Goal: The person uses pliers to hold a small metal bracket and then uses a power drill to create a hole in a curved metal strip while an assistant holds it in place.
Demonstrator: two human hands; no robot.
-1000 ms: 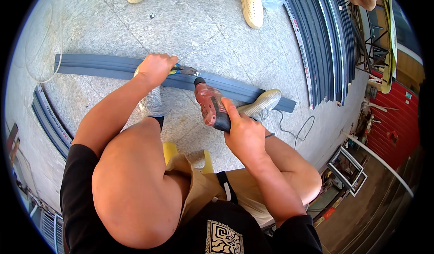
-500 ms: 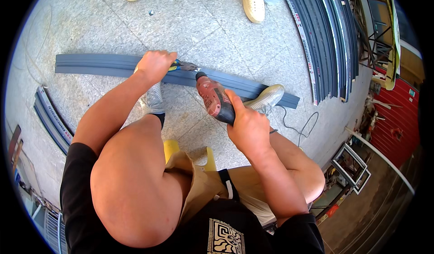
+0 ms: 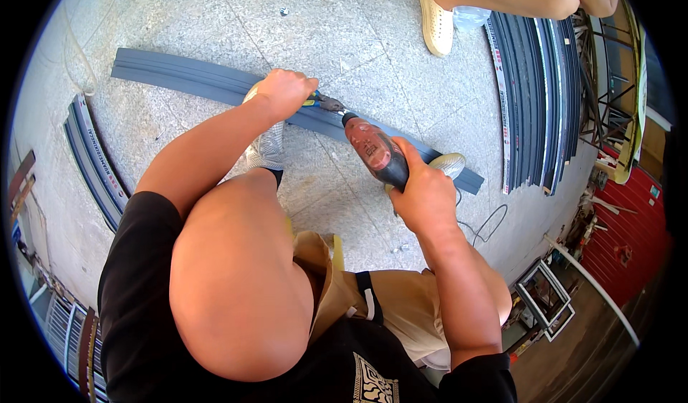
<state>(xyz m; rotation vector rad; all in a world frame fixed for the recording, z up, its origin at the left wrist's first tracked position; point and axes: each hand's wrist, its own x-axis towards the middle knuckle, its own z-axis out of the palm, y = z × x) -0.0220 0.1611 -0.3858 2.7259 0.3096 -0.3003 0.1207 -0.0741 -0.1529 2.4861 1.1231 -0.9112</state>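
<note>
A long grey grooved profile [image 3: 186, 71] lies on the floor across the view, with my shoes on or against it. My left hand [image 3: 287, 91] is closed around pliers [image 3: 330, 104] with blue and yellow handles, their dark jaws pointing right over the profile. Gripped in my right hand [image 3: 426, 195] is a worn red and black power drill [image 3: 373, 146]. Its black chuck meets the profile right beside the plier jaws. Whatever the jaws pinch at the drill tip is too small to make out.
Stacked dark profiles [image 3: 534, 102] lie at the right, more profiles [image 3: 97, 163] at the left. A cable [image 3: 491, 224] loops on the floor near my right foot. Another person's shoe [image 3: 436, 23] and bent leg are at the top right. A white frame [image 3: 546, 299] leans lower right.
The whole view has shifted, so the floor things sit lower and further right. Hands, pliers and drill keep about the same place on the profile. More of the other person's leg shows.
</note>
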